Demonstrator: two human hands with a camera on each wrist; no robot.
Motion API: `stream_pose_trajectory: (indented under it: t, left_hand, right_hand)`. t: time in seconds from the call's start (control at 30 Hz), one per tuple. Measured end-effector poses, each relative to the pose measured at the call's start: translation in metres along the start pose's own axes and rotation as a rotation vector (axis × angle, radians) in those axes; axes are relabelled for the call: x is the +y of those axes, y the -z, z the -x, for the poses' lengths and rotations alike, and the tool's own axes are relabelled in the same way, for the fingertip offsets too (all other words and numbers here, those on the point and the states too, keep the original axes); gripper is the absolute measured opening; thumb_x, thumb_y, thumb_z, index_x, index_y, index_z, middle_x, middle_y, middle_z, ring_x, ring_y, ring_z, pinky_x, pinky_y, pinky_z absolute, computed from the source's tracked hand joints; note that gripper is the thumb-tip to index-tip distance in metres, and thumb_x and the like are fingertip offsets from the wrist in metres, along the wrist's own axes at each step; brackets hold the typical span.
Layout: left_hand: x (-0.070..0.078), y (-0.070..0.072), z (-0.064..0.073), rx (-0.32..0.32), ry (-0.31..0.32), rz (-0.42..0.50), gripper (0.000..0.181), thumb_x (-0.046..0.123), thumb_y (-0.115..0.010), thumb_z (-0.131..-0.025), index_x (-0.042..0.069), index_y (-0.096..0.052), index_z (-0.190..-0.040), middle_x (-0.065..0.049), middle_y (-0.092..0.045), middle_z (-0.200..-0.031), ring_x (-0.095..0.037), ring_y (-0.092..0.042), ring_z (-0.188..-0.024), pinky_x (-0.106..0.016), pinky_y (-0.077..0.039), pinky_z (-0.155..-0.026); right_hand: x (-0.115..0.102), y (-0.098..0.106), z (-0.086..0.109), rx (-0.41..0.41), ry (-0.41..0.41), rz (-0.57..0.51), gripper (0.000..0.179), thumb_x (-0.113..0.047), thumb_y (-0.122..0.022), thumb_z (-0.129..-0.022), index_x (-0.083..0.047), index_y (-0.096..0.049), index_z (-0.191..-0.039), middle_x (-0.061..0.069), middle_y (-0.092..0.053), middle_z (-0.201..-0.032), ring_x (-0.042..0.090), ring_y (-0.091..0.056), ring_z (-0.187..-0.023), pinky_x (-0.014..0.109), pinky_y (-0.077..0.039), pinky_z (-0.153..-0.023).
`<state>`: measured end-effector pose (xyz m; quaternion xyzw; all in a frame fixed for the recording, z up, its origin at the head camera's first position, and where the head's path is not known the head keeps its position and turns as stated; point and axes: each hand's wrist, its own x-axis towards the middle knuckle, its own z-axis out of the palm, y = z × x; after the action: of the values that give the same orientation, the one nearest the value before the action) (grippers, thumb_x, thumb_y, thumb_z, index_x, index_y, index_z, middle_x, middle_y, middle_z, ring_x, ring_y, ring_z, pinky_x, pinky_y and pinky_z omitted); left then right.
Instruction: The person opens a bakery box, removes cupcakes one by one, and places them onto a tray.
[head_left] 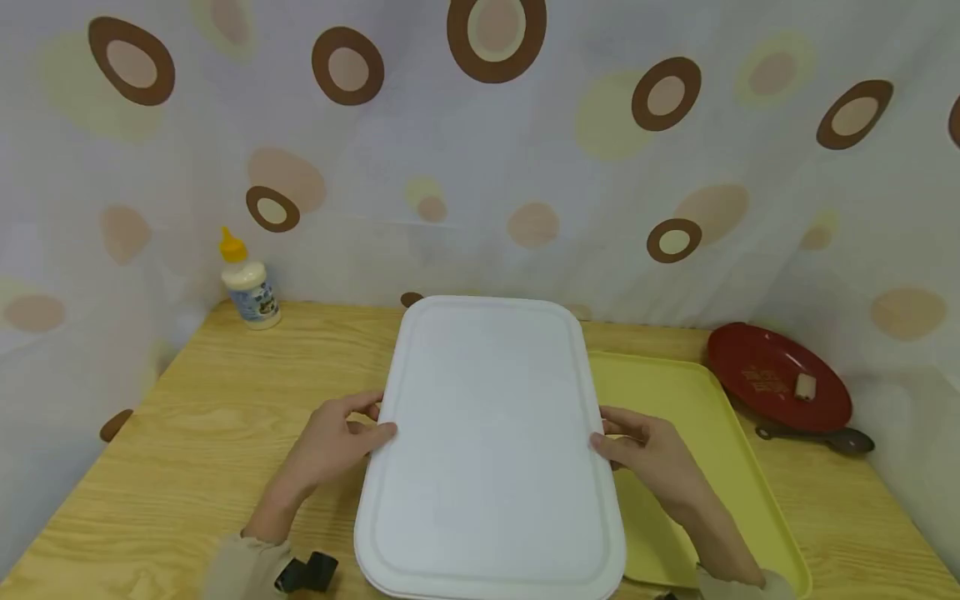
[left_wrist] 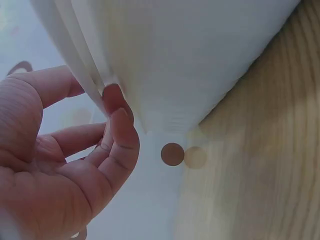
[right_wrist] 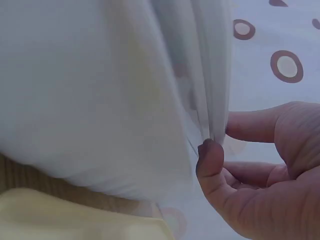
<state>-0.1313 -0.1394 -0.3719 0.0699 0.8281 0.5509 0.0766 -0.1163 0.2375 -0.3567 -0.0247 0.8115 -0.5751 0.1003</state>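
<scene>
A white rectangular box with a flat white lid [head_left: 491, 442] stands in the middle of the head view, between my two hands. My left hand [head_left: 333, 437] pinches its left edge, thumb on top and fingertips curled under the rim. In the left wrist view that hand [left_wrist: 75, 160] is at the rim, with the smooth white box wall [left_wrist: 185, 55] below. On the opposite edge my right hand [head_left: 648, 450] pinches the rim the same way. The right wrist view shows its fingers [right_wrist: 212, 162] hooked beneath the layered rim, beside the wall [right_wrist: 75, 90]. The lid hides the box's inside.
A yellow tray [head_left: 678, 400] lies on the wooden table [head_left: 225, 408] right of the box, partly covered by it. Beyond it are a red plate [head_left: 765, 350] with a small beige piece [head_left: 805, 387] and a dark spoon [head_left: 843, 440]. A yellow-capped bottle [head_left: 251, 287] stands back left.
</scene>
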Motion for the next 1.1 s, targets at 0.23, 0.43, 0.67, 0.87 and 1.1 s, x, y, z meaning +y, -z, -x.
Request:
stream_pose_trajectory:
  t: [0.23, 0.43, 0.67, 0.87, 1.1]
  left_hand:
    - [0.002, 0.018, 0.001, -0.031, -0.002, 0.020, 0.055, 0.015, -0.067, -0.090, -0.009, -0.047, -0.135, -0.014, -0.051, -0.104, -0.017, -0.067, -0.076, -0.033, -0.053, -0.065]
    - [-0.002, 0.039, 0.005, -0.057, -0.007, 0.015, 0.055, 0.014, -0.066, -0.090, -0.012, -0.045, -0.135, -0.016, -0.052, -0.103, -0.019, -0.067, -0.077, -0.033, -0.054, -0.065]
    - [-0.009, 0.062, 0.008, -0.119, -0.023, -0.049, 0.058, 0.016, -0.064, -0.093, -0.012, -0.041, -0.138, -0.019, -0.050, -0.106, -0.021, -0.067, -0.082, -0.033, -0.055, -0.069]
    - [-0.015, 0.078, 0.014, -0.123, -0.028, -0.057, 0.058, 0.014, -0.062, -0.094, -0.014, -0.039, -0.138, -0.021, -0.050, -0.109, -0.022, -0.067, -0.083, -0.032, -0.056, -0.069]
    - [-0.025, 0.104, 0.021, -0.154, -0.014, -0.029, 0.056, 0.012, -0.057, -0.097, -0.016, -0.035, -0.139, -0.032, -0.051, -0.122, -0.021, -0.069, -0.081, -0.033, -0.056, -0.071]
  right_hand:
    - [-0.013, 0.008, -0.005, -0.119, 0.183, 0.036, 0.050, -0.010, -0.060, -0.095, 0.013, -0.044, -0.135, 0.029, -0.054, -0.125, 0.013, -0.066, -0.094, 0.031, -0.054, -0.077]
    - [-0.019, 0.004, -0.020, -0.237, 0.272, 0.132, 0.051, -0.011, -0.064, -0.092, 0.009, -0.046, -0.136, 0.027, -0.051, -0.132, 0.023, -0.064, -0.102, 0.030, -0.053, -0.081]
    - [-0.025, -0.005, -0.035, -0.286, 0.344, 0.191, 0.054, -0.011, -0.067, -0.090, 0.010, -0.047, -0.135, 0.023, -0.059, -0.124, 0.027, -0.065, -0.103, 0.028, -0.052, -0.083]
    - [-0.034, -0.021, -0.045, -0.319, 0.358, 0.160, 0.053, -0.011, -0.068, -0.089, 0.004, -0.049, -0.136, 0.019, -0.063, -0.120, 0.025, -0.065, -0.102, 0.029, -0.053, -0.082]
    - [-0.044, -0.043, -0.055, -0.357, 0.360, 0.192, 0.052, -0.016, -0.069, -0.089, -0.001, -0.053, -0.135, 0.015, -0.063, -0.121, 0.024, -0.065, -0.103, 0.030, -0.053, -0.083]
